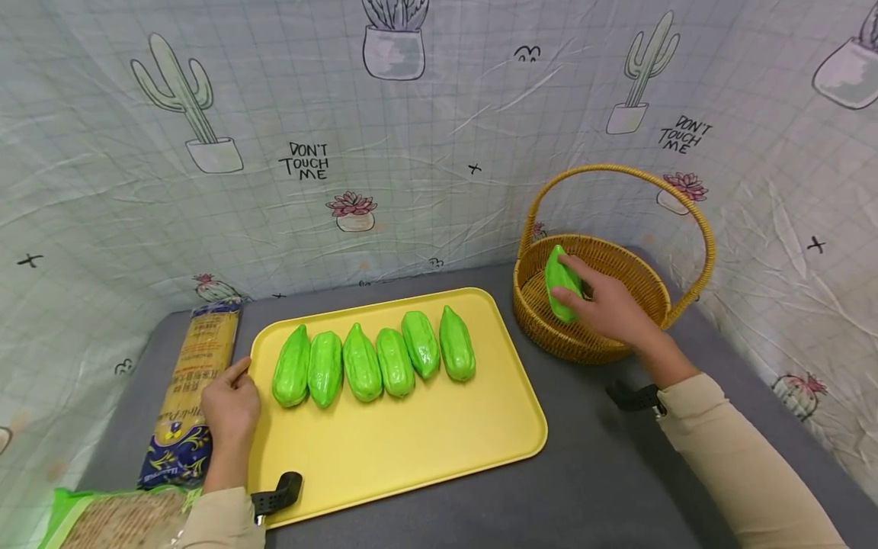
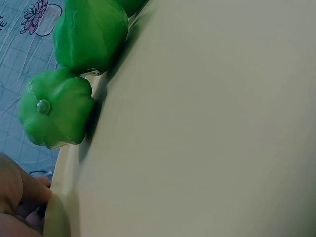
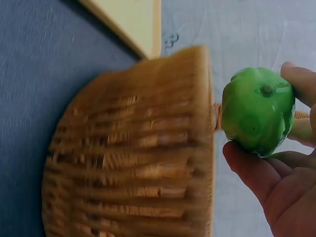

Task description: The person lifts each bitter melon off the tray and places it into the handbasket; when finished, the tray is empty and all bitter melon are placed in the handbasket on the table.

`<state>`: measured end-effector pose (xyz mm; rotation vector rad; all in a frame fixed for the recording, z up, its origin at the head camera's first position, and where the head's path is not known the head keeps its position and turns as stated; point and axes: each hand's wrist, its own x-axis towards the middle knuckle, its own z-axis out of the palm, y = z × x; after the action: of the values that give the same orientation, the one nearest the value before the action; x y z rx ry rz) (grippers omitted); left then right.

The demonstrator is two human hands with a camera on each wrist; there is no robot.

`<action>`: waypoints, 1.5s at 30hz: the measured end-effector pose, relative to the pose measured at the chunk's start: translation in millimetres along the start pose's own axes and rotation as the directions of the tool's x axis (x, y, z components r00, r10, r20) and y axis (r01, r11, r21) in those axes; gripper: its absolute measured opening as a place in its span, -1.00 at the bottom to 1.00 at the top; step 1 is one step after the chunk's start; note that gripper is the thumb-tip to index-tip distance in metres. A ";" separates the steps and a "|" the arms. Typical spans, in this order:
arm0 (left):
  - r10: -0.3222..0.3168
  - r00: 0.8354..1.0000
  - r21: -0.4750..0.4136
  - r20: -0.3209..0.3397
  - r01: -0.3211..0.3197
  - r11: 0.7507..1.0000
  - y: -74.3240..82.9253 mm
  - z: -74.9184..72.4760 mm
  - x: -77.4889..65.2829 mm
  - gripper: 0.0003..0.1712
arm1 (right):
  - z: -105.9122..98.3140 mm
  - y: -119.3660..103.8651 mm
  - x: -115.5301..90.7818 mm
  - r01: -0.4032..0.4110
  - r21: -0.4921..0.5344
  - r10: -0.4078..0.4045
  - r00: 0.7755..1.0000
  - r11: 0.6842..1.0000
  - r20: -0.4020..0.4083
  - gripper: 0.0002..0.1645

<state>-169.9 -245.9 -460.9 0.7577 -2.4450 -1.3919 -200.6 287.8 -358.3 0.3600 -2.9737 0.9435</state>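
In the head view, my right hand (image 1: 610,305) grips a glossy green papaya (image 1: 562,286) over the mouth of a wicker basket (image 1: 583,347). The right wrist view shows the papaya (image 3: 256,111) between the thumb and fingers, just above the basket rim (image 3: 203,123). On the left, my left hand (image 1: 232,404) holds the left edge of a yellow tray (image 1: 411,457), fingers bent at the rim. Several more green papayas (image 1: 362,362) lie side by side along the tray's far half. Some fingers of the left hand (image 2: 22,192) are hidden behind the rim.
A packet of noodles (image 1: 199,366) lies left of the tray, beside my left hand. Nearer stands a green-edged bag (image 1: 123,522), partly cut off. The basket's tall arched handle (image 1: 617,169) rises over its opening. A cactus-print cloth (image 1: 439,152) hangs behind the grey table (image 1: 576,473).
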 end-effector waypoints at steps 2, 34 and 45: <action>0.004 1.000 -0.001 -0.003 -0.004 1.000 -0.4 0.2 0.4 -0.49 | -2.6 7.4 2.6 -0.013 -0.002 0.013 1.000 1.000 0.001 -0.14; 0.024 1.000 0.007 -0.010 -0.024 1.000 -1.2 0.1 0.4 -0.49 | -9.7 75.2 38.5 -0.188 -0.041 0.192 0.972 0.981 0.133 -0.05; 0.014 1.000 0.007 -0.008 -0.014 1.000 -2.8 0.6 2.0 -0.49 | -2.8 82.0 43.7 -0.243 -0.049 0.247 0.962 0.969 0.114 -0.09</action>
<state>-170.9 -247.6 -463.7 0.7441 -2.4457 -1.3735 -261.2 345.0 -399.6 0.0476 -3.1950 0.9158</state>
